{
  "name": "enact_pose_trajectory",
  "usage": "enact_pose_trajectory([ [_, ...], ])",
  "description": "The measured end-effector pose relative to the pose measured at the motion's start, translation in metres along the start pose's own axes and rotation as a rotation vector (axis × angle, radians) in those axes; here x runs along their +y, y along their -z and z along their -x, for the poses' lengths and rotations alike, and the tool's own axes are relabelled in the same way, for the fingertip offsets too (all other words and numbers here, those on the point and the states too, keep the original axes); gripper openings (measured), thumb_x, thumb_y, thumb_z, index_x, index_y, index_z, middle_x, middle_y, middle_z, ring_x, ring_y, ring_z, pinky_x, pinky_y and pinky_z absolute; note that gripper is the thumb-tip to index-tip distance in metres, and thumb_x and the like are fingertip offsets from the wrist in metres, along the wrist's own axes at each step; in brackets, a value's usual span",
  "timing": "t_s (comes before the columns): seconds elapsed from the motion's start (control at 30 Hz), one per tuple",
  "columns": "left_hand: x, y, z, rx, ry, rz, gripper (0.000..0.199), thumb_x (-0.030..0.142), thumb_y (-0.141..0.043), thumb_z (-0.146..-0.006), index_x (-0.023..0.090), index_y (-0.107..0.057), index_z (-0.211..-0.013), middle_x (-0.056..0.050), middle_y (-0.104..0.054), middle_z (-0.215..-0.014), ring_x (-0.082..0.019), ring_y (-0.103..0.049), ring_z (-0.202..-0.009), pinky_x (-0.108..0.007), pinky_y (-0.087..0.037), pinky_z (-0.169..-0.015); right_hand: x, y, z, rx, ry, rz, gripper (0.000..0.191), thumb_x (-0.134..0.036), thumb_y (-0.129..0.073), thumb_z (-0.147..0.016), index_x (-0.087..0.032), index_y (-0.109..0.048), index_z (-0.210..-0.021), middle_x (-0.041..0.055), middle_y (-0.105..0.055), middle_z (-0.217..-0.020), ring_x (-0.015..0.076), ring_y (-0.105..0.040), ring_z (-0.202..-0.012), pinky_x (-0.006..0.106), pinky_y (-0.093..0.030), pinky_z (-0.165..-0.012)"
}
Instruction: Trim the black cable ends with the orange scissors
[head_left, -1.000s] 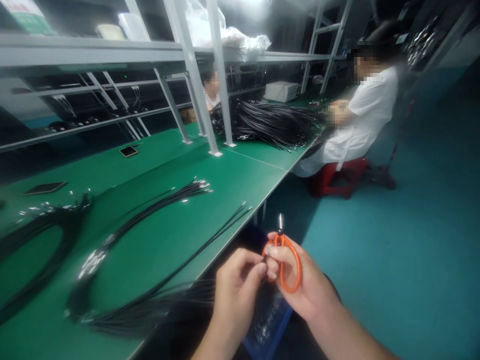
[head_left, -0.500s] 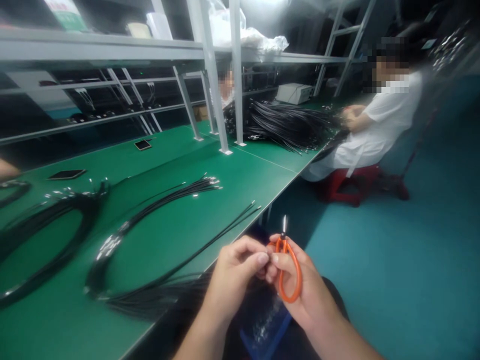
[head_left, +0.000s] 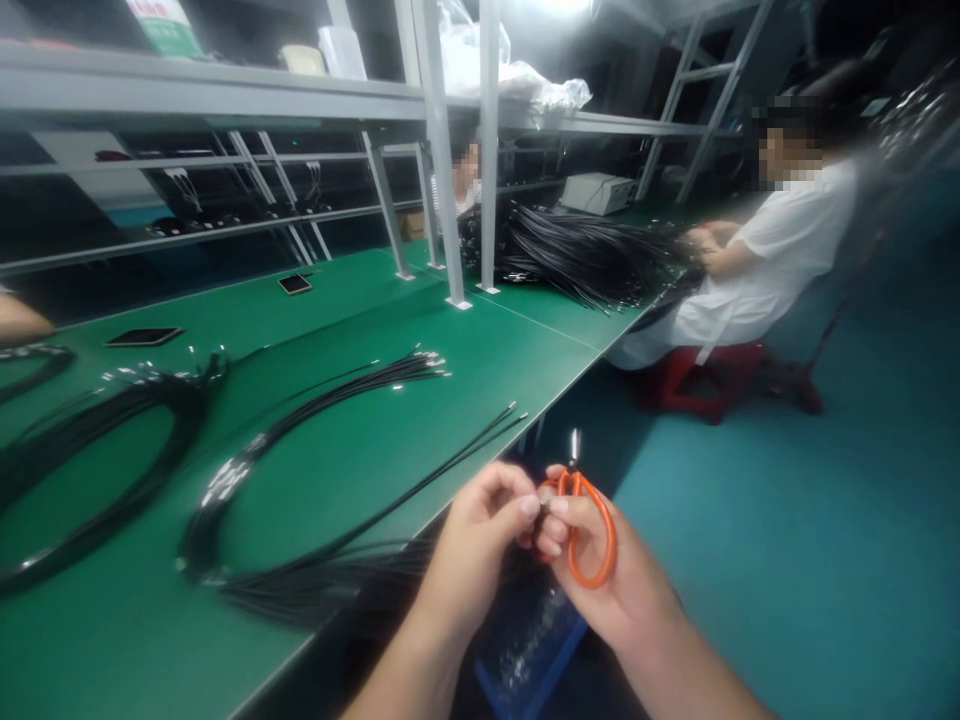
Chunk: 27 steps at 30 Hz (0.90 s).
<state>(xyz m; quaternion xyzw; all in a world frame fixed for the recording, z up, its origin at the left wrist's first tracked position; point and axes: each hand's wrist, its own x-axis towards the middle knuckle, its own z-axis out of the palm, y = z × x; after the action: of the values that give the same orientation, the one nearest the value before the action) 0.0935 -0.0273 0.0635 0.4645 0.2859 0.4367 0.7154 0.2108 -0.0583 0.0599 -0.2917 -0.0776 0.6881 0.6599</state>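
Observation:
Orange-handled scissors lie in my right hand, blades pointing up and away, one handle loop across the palm. The thumb and fingers of that hand are also pinched together. Against them presses my left hand, closed, with its thumb on its forefinger. A tiny dark piece shows between the fingertips, too small to name. Both hands are just off the front edge of the green table. On the table beside them lies a curved bundle of black cables with shiny ends; several trail toward the edge near my left wrist.
Below my hands is a blue bin with small shiny bits. More cable coils lie at left, and a large cable pile lies farther back. Shelf posts stand on the table. A person in white sits at right.
The view has shifted slightly, so the scene sits a little further right. My hands stay together at the table edge, and the scissors remain in my right hand.

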Motion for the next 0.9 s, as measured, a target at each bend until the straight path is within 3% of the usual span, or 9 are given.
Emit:
enact_pose_trajectory([
  [0.1,0.002,0.005,0.001,0.115,-0.125,-0.228,0.001,0.016,-0.055,-0.085,0.015,-0.056,-0.085,-0.003,-0.055,-0.082,-0.012,-0.051,-0.065,-0.024,-0.043,-0.061,0.0,-0.002,-0.001,0.013,-0.012,-0.019,0.025,-0.006,-0.067,-0.064,-0.014,-0.06,-0.087,-0.0003,-0.056,-0.065,0.0082,-0.049,-0.051,0.019,-0.042,-0.048],
  [0.23,0.013,0.002,0.005,0.234,-0.424,-0.756,0.021,0.012,-0.055,-0.082,0.022,-0.067,-0.095,-0.007,-0.058,-0.1,-0.017,-0.057,-0.08,-0.026,-0.046,-0.071,0.001,-0.006,-0.002,0.024,-0.022,-0.021,0.024,-0.007,-0.069,-0.066,-0.015,-0.059,-0.087,-0.0008,-0.056,-0.066,0.008,-0.049,-0.051,0.019,-0.042,-0.048],
  [0.37,0.019,-0.002,0.006,0.287,-0.469,-0.84,0.015,0.014,-0.06,-0.079,0.024,-0.072,-0.081,-0.007,-0.064,-0.094,-0.02,-0.061,-0.076,-0.026,-0.047,-0.067,0.004,-0.009,-0.003,0.022,-0.027,-0.032,0.025,-0.007,-0.07,-0.067,-0.015,-0.06,-0.089,-0.0016,-0.054,-0.062,0.0089,-0.05,-0.052,0.02,-0.042,-0.049],
  [0.47,0.017,0.005,0.006,0.371,-0.516,-0.899,0.014,0.015,-0.06,-0.08,0.024,-0.071,-0.079,-0.007,-0.065,-0.092,-0.021,-0.061,-0.081,-0.026,-0.046,-0.073,0.004,-0.011,-0.005,0.012,-0.007,-0.061,0.023,-0.006,-0.068,-0.068,-0.015,-0.06,-0.088,-0.0007,-0.055,-0.064,0.0087,-0.049,-0.052,0.02,-0.042,-0.049],
  [0.53,0.014,0.011,0.006,0.351,-0.489,-0.902,0.014,0.015,-0.058,-0.083,0.023,-0.069,-0.083,-0.006,-0.064,-0.091,-0.02,-0.06,-0.083,-0.026,-0.045,-0.074,0.004,-0.014,-0.006,0.009,0.002,-0.093,0.022,-0.006,-0.067,-0.068,-0.014,-0.061,-0.087,-0.0005,-0.055,-0.066,0.0081,-0.048,-0.052,0.019,-0.042,-0.049],
  [0.7,0.005,0.013,0.005,0.136,-0.164,-0.603,0.006,0.021,-0.059,-0.085,0.018,-0.063,-0.088,-0.006,-0.065,-0.084,-0.02,-0.062,-0.076,-0.028,-0.048,-0.07,0.006,-0.02,-0.007,0.021,0.012,-0.135,0.022,-0.005,-0.066,-0.066,-0.013,-0.061,-0.085,-0.001,-0.054,-0.064,0.0059,-0.044,-0.049,0.017,-0.039,-0.047],
  [0.9,0.003,0.011,0.002,0.168,-0.123,-0.391,0.012,0.023,-0.064,-0.082,0.014,-0.062,-0.075,-0.002,-0.062,-0.069,-0.014,-0.055,-0.06,-0.022,-0.044,-0.058,0.008,-0.02,-0.009,-0.02,0.129,0.03,0.021,-0.013,-0.067,-0.074,-0.016,-0.057,-0.092,-0.0011,-0.058,-0.067,0.0055,-0.045,-0.047,0.017,-0.037,-0.047],
])
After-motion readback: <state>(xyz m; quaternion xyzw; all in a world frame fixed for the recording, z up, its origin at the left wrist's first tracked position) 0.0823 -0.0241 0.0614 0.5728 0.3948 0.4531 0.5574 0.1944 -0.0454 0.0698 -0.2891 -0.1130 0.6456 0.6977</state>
